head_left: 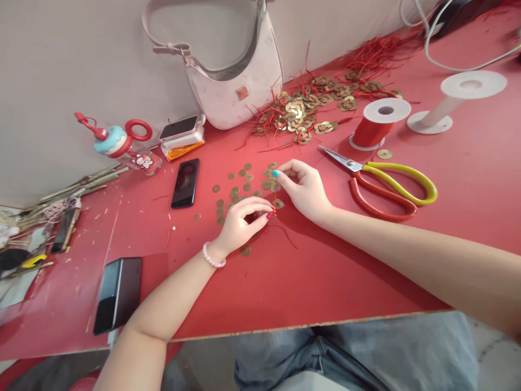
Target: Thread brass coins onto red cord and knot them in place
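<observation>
My left hand (243, 222) and my right hand (303, 187) meet over the red table (309, 271). Both pinch a thin red string (275, 200) stretched upright between their fingertips. My left hand holds its lower end, my right hand its upper end. Several loose brass coins (238, 190) with holes lie scattered right behind and under the hands. One coin (245, 250) lies by my left wrist, which wears a pink bead bracelet.
Red-and-yellow scissors (386, 182) lie open to the right. Behind them stand a red thread spool (376, 125) and an empty white spool (451, 103). A heap of strung coins (313, 106) sits before a white bag (232, 70). Phones (185, 182) (117, 293) lie on the left.
</observation>
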Available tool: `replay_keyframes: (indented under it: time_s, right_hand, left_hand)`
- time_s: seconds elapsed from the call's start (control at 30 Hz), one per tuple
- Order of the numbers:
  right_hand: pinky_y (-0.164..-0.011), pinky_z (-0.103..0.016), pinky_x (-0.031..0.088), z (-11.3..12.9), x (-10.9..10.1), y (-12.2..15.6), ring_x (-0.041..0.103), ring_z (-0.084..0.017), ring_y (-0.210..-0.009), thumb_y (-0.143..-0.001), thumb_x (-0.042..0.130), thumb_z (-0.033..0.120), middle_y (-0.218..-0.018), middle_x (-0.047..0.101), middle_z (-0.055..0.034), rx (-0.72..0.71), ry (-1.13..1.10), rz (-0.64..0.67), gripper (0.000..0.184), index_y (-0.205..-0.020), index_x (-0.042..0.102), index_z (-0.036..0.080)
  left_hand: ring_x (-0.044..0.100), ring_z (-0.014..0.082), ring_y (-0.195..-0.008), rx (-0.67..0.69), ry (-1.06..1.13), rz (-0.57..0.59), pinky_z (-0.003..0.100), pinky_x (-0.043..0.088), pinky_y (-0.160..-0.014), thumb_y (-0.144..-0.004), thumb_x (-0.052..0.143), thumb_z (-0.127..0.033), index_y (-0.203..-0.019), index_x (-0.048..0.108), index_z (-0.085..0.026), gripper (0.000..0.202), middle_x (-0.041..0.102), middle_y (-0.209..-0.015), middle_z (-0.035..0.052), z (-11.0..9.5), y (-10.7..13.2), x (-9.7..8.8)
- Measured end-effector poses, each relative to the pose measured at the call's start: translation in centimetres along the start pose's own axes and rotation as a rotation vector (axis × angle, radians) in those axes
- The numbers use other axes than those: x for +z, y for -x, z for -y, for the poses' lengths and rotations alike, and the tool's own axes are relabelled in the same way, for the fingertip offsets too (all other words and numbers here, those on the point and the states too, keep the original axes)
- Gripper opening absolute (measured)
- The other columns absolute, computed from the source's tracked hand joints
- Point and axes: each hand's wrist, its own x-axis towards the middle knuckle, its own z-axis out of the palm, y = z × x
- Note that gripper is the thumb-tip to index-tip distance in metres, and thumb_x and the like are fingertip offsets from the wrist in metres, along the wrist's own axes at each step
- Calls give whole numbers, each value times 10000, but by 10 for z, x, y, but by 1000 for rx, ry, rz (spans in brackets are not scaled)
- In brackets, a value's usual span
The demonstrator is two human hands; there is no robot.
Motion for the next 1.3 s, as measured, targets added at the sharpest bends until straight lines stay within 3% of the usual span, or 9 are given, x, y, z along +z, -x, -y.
replay_keyframes:
  time_s: [0.13, 0.33, 0.47, 0.67, 0.97, 1.07, 1.3]
  right_hand:
    - [-555, -262, 442, 1, 0, 1, 525, -109, -568, -779, 584, 329, -624, 561, 0, -13, 57, 19, 176, -712, 521, 179]
    - [-490, -230, 408, 0, 1, 3, 479, -81, -515, -784, 565, 317, -608, 553, 17, -19, 117, 72, 176, -696, 514, 174]
    - [-496, -232, 421, 0, 2, 4, 497, -86, -523, -793, 549, 304, -616, 565, 9, -18, 123, 108, 170, -694, 510, 171]
    - [-490, -239, 445, 1, 2, 5, 505, -88, -467, -822, 458, 231, -592, 560, 27, 41, 109, 240, 43, -823, 483, 197]
    - [-588, -234, 467, 2, 1, 10, 581, -104, -581, -780, 446, 154, -620, 574, 43, -32, 77, 458, 267, -1042, 428, 203]
    - [-570, -222, 442, 2, 1, 10, 563, -94, -555, -736, 439, 110, -614, 567, 50, -84, 123, 454, 310, -1035, 437, 193]
    - [-532, -203, 380, 4, 1, 11, 475, -72, -513, -668, 448, 90, -580, 520, 60, -164, 216, 378, 229, -874, 474, 185]
  left_hand:
    - [611, 142, -806, 39, 31, 27, 266, 514, -637, -803, 576, -197, -823, 652, -205, 79, 652, -927, 54, -1, 1, -2]
    - [612, 138, -789, 65, 39, -11, 280, 518, -623, -803, 568, -197, -824, 641, -211, 77, 583, -1168, 81, 1, 1, -3]
    - [622, 166, -870, 62, 74, -8, 293, 529, -663, -814, 561, -209, -823, 640, -209, 80, 652, -1040, 73, -1, 2, -3]
    - [621, 142, -791, -77, 152, -105, 250, 514, -585, -817, 561, -237, -835, 653, -203, 100, 656, -959, 61, -2, 2, 0]
    - [616, 140, -830, -255, 244, -270, 245, 513, -660, -804, 590, -298, -910, 659, -188, 168, 648, -979, 63, 8, -2, 2]
    - [613, 133, -808, -274, 254, -284, 225, 505, -611, -803, 591, -300, -911, 663, -185, 173, 648, -982, 65, 8, -2, 2]
    - [605, 131, -888, -260, 251, -295, 220, 508, -699, -802, 594, -257, -896, 671, -193, 137, 647, -993, 50, 7, -2, 1]
